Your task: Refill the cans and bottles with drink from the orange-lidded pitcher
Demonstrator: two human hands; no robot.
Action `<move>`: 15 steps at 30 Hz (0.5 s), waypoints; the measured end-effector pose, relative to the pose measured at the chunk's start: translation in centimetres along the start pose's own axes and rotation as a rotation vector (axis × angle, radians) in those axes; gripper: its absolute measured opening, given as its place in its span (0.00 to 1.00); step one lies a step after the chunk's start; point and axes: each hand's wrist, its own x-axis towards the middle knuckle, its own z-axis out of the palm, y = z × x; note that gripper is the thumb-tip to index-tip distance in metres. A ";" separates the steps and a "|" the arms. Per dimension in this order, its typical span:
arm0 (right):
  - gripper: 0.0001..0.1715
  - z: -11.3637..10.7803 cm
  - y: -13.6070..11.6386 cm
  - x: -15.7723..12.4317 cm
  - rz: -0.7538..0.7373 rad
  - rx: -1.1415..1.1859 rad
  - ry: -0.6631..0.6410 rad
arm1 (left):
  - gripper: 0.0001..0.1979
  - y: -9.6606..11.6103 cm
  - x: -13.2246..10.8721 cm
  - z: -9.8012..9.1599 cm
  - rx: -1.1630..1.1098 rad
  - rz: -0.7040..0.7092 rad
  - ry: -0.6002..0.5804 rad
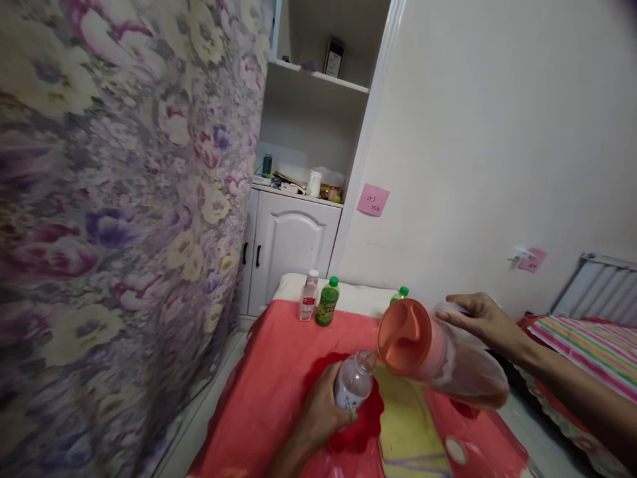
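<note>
My left hand (323,405) is wrapped around a clear open-necked bottle (354,382) with a printed label, held slightly tilted above a red scalloped tray (365,425). My right hand (472,315) is closed on the pale handle of a see-through pitcher (462,368) with an orange top (404,337). The pitcher lies over on its side, with its orange end close to the bottle's mouth. Brownish liquid shows toward its base. Whether any liquid is running into the bottle, I cannot tell.
Beyond my hands stand a white-capped bottle (308,299), a green bottle (327,302) and another green-capped bottle (399,294). A yellow cloth (411,425) and a white round lid (456,450) lie on the red table cover (269,372). A floral curtain (124,232) hangs at left.
</note>
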 end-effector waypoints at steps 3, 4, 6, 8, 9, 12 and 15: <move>0.29 -0.1 -0.3 0.0 -0.012 -0.007 -0.007 | 0.39 0.1 0.0 -0.1 0.008 0.009 -0.010; 0.29 -0.1 -0.3 0.0 -0.019 -0.017 -0.007 | 0.39 0.1 -0.1 -0.1 0.014 0.006 -0.010; 0.29 -0.1 -0.4 0.0 -0.028 -0.033 -0.001 | 0.39 0.2 -0.1 -0.1 0.023 -0.009 -0.006; 0.29 -0.1 -0.5 0.1 -0.027 -0.033 0.005 | 0.39 0.4 -0.2 -0.1 0.021 -0.017 -0.004; 0.29 0.0 -0.6 0.1 -0.023 -0.029 0.003 | 0.39 0.5 -0.2 -0.1 0.016 -0.018 -0.003; 0.30 0.0 -0.8 0.1 -0.013 -0.030 -0.012 | 0.38 0.8 -0.2 0.1 -0.009 -0.018 -0.006; 0.31 -0.1 -1.1 0.1 -0.022 -0.049 0.000 | 0.37 0.9 -0.3 0.2 -0.018 -0.009 0.001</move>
